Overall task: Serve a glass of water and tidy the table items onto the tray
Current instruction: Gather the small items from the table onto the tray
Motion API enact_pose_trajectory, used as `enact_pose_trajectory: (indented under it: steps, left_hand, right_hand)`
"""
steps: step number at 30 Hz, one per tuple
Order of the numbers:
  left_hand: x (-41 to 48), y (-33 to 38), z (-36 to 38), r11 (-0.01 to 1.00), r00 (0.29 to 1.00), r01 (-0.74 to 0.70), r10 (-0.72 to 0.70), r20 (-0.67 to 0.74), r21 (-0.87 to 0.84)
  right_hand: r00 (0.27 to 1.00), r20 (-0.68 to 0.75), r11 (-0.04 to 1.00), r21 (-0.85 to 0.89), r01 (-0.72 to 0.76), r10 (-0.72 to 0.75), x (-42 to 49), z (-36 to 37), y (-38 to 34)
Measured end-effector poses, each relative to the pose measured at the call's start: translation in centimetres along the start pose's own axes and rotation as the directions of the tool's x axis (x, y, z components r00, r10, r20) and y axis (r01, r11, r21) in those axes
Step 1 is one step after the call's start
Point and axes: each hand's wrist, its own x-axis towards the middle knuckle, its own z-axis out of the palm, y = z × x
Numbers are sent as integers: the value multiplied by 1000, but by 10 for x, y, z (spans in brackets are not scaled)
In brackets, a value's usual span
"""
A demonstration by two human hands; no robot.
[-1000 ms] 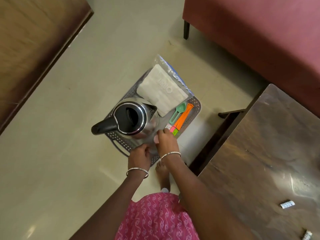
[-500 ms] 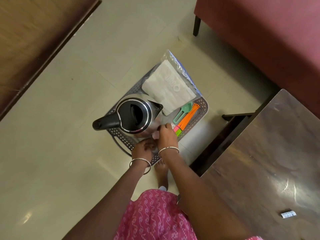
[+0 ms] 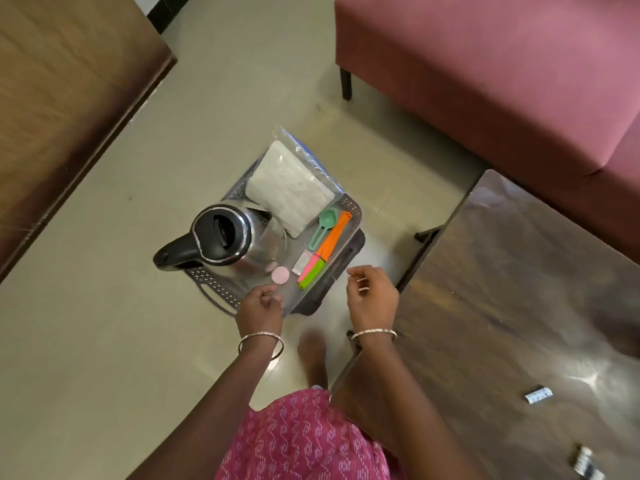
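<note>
Grey tray (image 3: 352,210) over the floor, steel kettle (image 3: 239,237) on its left side, napkin pack (image 3: 291,188) at the far corner, green spoon (image 3: 323,223) and orange clip (image 3: 334,237) along the right edge, left hand (image 3: 259,306) gripping the near edge, right hand (image 3: 374,296) loosely curled, holding nothing, beside the near right corner.

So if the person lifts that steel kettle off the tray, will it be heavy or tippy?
Probably rigid and heavy for its size: the kettle has a metal body. Its black handle juts from one side, so it may swing unless held firmly. Its broad base on the tray suggests a push slides rather than tips it.
</note>
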Motion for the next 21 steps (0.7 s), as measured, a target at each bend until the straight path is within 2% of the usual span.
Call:
enact_pose_trajectory:
  steps: [4, 7, 13, 17, 21]
  left_hand:
    - [-41, 4, 19, 997, 996, -65, 67, 58, -32]
    - [-75, 0, 39, 993, 987, -122, 120, 105, 9]
    - [-163, -22, 98, 981, 967, -189, 177, 181, 52]
    - [-227, -45, 151, 973, 934, -221, 191, 301, 70]
    - [-287, -66, 204, 965, 881, -254, 202, 428, 66]
  right_hand:
    - [991, -70, 993, -1, -116, 116, -23, -46, 44]
    - [985, -66, 986, -20, -163, 161, -46, -78, 74]
    - [964, -81, 966, 65, -248, 253, -103, -150, 129]
    - [945, -129, 952, 109, -287, 300, -134, -208, 179]
    - [894, -207, 917, 132, -376, 397, -162, -272, 231]
